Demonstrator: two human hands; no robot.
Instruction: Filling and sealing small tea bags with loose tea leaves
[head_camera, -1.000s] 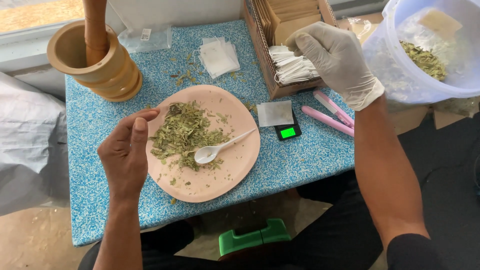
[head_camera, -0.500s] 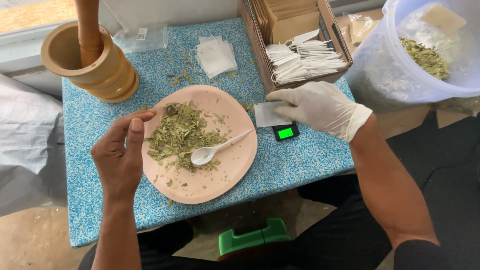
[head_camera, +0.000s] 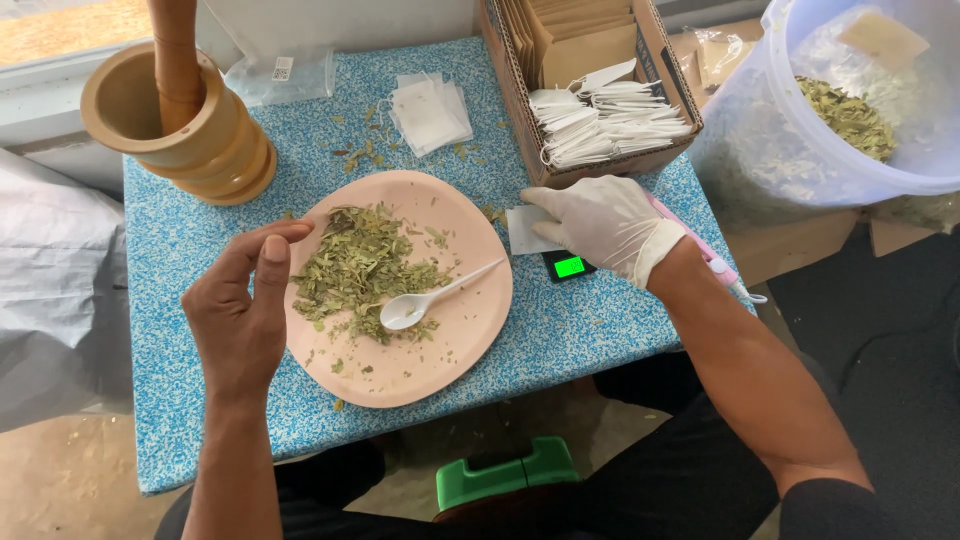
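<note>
My bare left hand hovers at the left rim of a pink plate, fingers loosely curled and holding nothing. The plate carries a heap of dried green leaves and a white plastic spoon. My right hand, in a white glove, rests on a small white paper sachet that lies on a little black scale with a green lit display. Its fingers lie over the sachet's right edge; whether they pinch it is not clear.
A wooden mortar with pestle stands at the back left of the blue speckled table. A cardboard box of white sachets is at the back right, loose sachets beside it. A clear bucket of leaves sits right. A pink tool lies under my wrist.
My right hand came down from the cardboard box to the sachet on the scale and slid slightly left. My left hand has barely moved.
</note>
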